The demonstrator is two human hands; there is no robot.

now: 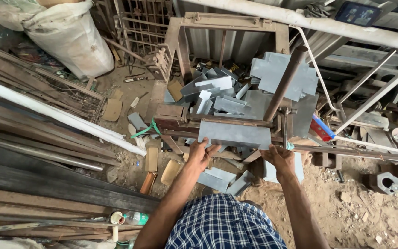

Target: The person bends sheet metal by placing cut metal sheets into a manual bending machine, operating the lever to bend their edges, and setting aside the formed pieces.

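The person stands over a rusty bending press (217, 121) and holds one grey metal sheet (234, 134) that lies flat on its bed. The sheet's long axis runs left to right, across the body, and it sits just ahead of both hands, away from the person. The left hand (201, 154) grips the near left corner, fingers on top of the edge; the right hand (279, 157) closes on the near right corner in the same way. Both hands touch the sheet, and neither is clearly nearer to it than the other. A brown lever bar (284, 83) slants up from the press at the sheet's right end. Beyond the press lies a heap of cut grey pieces (229, 90), too many and too overlapped to count, with cross-shaped blanks (279, 74) on top at the right. A few more grey pieces (222, 179) lie on the dirt floor below the hands. To the left run one white pipe (56, 115) and long steel bars (47, 180); a white sack (70, 34) stands at the upper left. A plastic bottle (134, 217) lies beside the left forearm.
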